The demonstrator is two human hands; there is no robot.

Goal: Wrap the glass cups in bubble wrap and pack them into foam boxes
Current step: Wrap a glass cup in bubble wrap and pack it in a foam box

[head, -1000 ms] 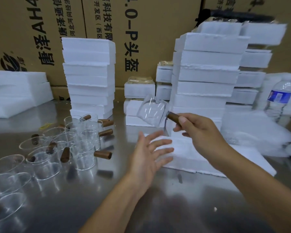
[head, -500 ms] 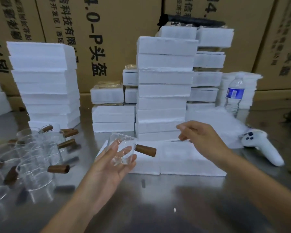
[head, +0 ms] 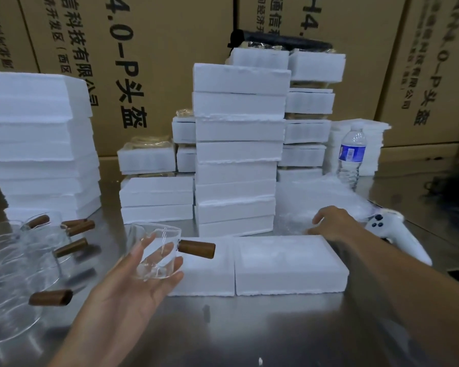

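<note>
Head view, the only one I've got. Starting with the hard parts: the cluster of glass cups (head: 24, 250) at the left is smeared by blur, and I can't count them; only their brown wooden handles stand out, and the nearest cups run off the left edge. The bubble wrap (head: 326, 205) is a pale, hazy heap behind the two flat foam boxes (head: 289, 263) at centre, and its edges are hard to trace against the white foam. A water bottle (head: 351, 154) stands behind it, and a white controller (head: 398, 237) lies partly behind my right forearm.

Now the hands. My left hand (head: 133, 290) is palm up, fingers spread and curled loosely, cradling one glass cup (head: 154, 250) upright from below and behind; its wooden handle (head: 196, 249) sticks out to the right, over the left foam box. The cup sits in the palm, above the steel table (head: 249, 327), just in front of the boxes.

My right hand (head: 331, 223) reaches forward past the right foam box, back of the hand up, fingertips down on the bubble wrap. The fingers are bent, but whether they have pinched the sheet I can't tell; the wrap is too washed out there.

Tall foam stacks (head: 239, 144) rise behind, with cardboard cartons (head: 157, 62) at the back.
</note>
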